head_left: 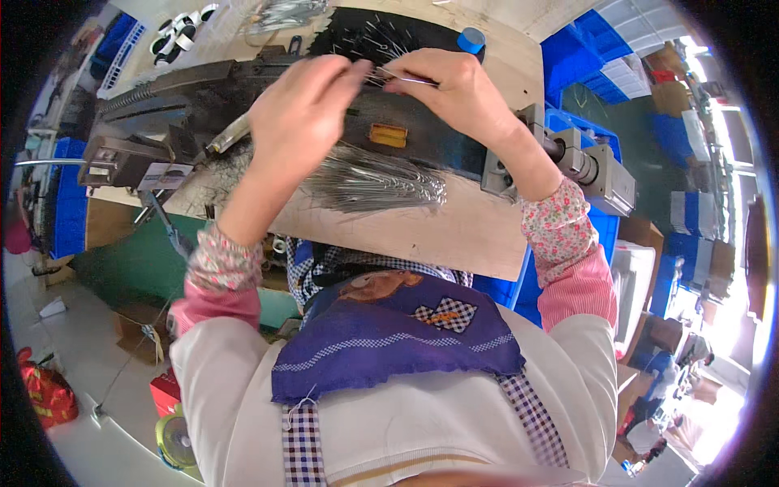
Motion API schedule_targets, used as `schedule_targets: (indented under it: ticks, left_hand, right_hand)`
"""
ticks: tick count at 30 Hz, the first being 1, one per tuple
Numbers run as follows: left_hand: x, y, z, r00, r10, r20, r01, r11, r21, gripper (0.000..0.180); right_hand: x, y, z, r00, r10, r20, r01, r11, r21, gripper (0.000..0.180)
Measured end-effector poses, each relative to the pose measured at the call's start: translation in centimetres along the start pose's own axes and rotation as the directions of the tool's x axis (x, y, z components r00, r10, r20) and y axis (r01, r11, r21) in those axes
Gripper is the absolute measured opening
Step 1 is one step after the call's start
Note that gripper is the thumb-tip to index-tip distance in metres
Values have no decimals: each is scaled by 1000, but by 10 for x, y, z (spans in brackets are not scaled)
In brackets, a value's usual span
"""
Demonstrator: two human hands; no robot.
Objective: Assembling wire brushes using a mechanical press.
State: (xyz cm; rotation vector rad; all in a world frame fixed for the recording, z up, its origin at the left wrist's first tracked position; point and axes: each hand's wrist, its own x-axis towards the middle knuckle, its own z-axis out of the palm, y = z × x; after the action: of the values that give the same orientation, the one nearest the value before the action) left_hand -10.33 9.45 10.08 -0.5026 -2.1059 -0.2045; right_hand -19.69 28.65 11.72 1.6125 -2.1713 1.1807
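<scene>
My right hand (466,91) pinches a thin metal wire (418,79) between thumb and fingers, above a dark machine bed. Close by on its left, my left hand (300,109) is curled, with fingertips drawn together near the wire's end. It is slightly blurred, and what its fingers hold cannot be made out. Beneath the hands, a bundle of thin silvery wires (377,180) lies along the bench's near side. Beyond them, more loose wires (377,36) are scattered on a black mat (337,24). Set in the machine bed (438,122) is an orange-yellow block (388,135).
A blue round cap (471,40) stands at the mat's right. Metal machine parts flank the bench, a clamp-like block (122,158) at left and a cylinder assembly (580,162) at right. White and black rings (174,36) lie far left. Blue crates (580,57) are stacked at right.
</scene>
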Motion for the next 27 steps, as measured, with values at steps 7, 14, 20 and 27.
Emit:
schedule_targets:
  ticks: [7, 14, 20, 27]
  left_hand:
    - [-67, 24, -15, 428, -173, 887, -67, -985, -160, 62]
    - [-10, 63, -24, 134, -521, 843, 863, -356, -358, 38]
    - [-66, 41, -13, 290, -538, 791, 921, -69, -384, 38]
    - [-152, -52, -71, -111, -891, 441, 757, -364, -543, 52]
  right_hand:
    - [9, 16, 24, 991, 115, 67, -108, 989, -101, 20]
    - [11, 15, 27, 989, 121, 90, -117, 992, -51, 20]
    - [10, -13, 24, 995, 72, 72, -41, 932, -361, 24]
    - [-56, -7, 65, 922, 373, 103, -294, 848, -440, 20]
